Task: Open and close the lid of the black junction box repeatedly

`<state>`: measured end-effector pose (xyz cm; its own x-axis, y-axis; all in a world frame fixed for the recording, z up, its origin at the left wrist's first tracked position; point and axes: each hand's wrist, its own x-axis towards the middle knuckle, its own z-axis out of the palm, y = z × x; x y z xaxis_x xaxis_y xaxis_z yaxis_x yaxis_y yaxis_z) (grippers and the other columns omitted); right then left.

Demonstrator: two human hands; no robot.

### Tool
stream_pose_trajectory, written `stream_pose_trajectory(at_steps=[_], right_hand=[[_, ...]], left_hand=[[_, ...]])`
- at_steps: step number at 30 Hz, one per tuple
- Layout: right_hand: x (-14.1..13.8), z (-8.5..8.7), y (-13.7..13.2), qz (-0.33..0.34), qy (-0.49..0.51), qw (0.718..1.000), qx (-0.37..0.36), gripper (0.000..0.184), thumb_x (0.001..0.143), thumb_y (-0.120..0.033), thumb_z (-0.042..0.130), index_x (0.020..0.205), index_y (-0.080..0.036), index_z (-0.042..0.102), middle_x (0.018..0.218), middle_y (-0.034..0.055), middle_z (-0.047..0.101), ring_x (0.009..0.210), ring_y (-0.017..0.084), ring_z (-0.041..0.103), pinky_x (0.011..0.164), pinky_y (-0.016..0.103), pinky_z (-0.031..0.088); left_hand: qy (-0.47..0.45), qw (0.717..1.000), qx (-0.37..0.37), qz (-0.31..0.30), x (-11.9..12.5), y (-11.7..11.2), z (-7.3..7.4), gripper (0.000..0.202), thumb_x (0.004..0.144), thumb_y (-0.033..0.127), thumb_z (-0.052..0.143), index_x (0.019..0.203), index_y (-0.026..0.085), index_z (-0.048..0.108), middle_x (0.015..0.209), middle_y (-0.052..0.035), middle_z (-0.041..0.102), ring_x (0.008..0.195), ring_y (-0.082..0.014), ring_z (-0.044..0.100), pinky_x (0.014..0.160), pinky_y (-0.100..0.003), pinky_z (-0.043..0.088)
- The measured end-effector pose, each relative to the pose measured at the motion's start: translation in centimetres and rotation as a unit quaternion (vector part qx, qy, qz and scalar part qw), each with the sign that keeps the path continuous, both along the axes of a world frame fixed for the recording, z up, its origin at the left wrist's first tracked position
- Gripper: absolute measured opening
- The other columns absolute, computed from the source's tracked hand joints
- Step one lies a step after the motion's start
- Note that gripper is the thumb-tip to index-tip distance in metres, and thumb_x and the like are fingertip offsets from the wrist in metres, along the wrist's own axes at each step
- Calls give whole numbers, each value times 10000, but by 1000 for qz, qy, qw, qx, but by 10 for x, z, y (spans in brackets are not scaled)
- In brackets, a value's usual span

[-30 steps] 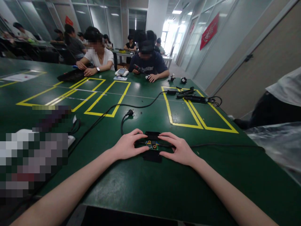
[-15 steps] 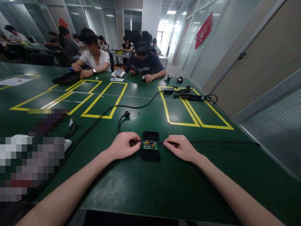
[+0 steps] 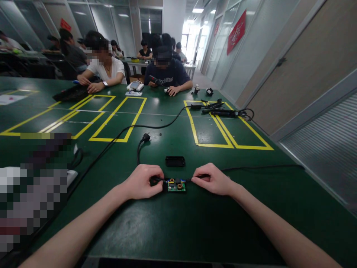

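Note:
A small green circuit board [image 3: 173,188] with copper-wound coils lies between my hands, black cables joined to it on both sides by coloured wires. My left hand [image 3: 143,181] is closed on the left cable [image 3: 158,179] close to the board. On the other side my right hand [image 3: 214,180] pinches the right cable [image 3: 189,180], which runs on across the table. Just beyond the board lies one black plastic case half [image 3: 175,161], its hollow side up. The other case half is hardly visible, apparently under the board.
A power plug [image 3: 146,137] lies beyond my left hand. A long black cord [image 3: 119,132] crosses the green table [image 3: 178,227]. Black tools and cables [image 3: 220,109] lie at the far right. Two people [image 3: 164,74] work across the table. Blurred-out items [image 3: 33,186] are at left.
Both hands have brought the board and its cables towards me, over the spot where the near case half showed. The far case half is now apart from the board. The view has shifted slightly.

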<state>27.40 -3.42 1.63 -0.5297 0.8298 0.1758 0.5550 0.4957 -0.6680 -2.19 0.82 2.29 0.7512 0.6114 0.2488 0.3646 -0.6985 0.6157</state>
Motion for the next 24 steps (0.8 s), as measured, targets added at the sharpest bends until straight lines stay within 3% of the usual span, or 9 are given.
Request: stream_pose_trajectory(at_steps=[14, 24], right_hand=[[-3, 0, -3, 6, -6, 1000, 1, 612, 1094, -507, 395, 659, -173, 666, 577, 8, 606, 519, 117, 530, 587, 261, 394], [-2, -9, 2, -22, -25, 999, 11, 575, 1084, -491, 437, 663, -171, 662, 585, 7, 614, 539, 121, 562, 595, 258, 400]], left_hand=[[4, 1000, 15, 9, 0, -1, -1, 85, 800, 216, 555, 795, 182, 632, 697, 18, 627, 572, -107, 540, 555, -207, 388], [29, 999, 21, 29, 0, 0, -5, 95, 813, 213, 578, 869, 191, 652, 701, 36, 622, 533, -94, 518, 535, -202, 372]])
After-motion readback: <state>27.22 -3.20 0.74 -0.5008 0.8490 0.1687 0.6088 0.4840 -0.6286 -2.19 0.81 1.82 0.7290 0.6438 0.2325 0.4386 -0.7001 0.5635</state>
